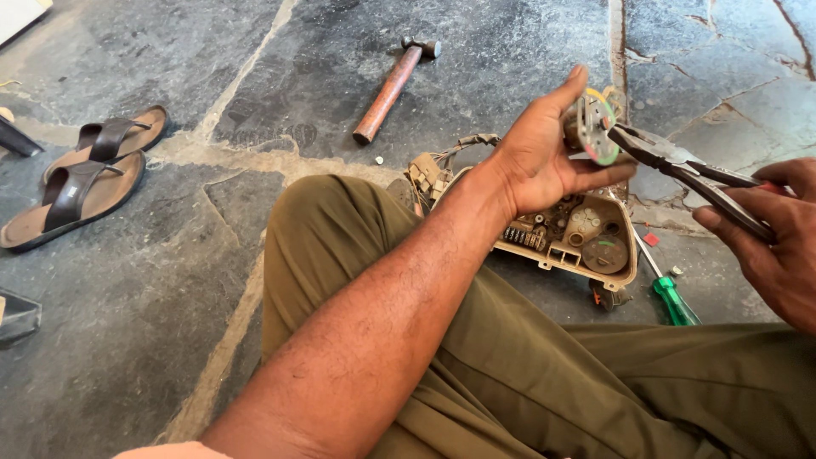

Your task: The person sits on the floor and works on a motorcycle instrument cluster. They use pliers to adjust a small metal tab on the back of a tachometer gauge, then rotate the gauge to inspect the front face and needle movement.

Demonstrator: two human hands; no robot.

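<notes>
Floor [153, 323]: dark grey stone slabs, irregular shapes, w/ pale mortar joints [217, 119] branching betw. them. Surface rough, dusty, daylight even, no hard shadows. Well left of the fingers, pair of brown sandals [81, 183] lying side by side on the slabs. Up-left of the fingers, wooden-handled hammer [393, 85] flat on stone. Top-left corner, edge of sth pale; can't tell what.

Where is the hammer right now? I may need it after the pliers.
In the head view the hammer lies on the stone floor at top centre, beyond the knee, left of the left hand, with the sandals further left.
</notes>
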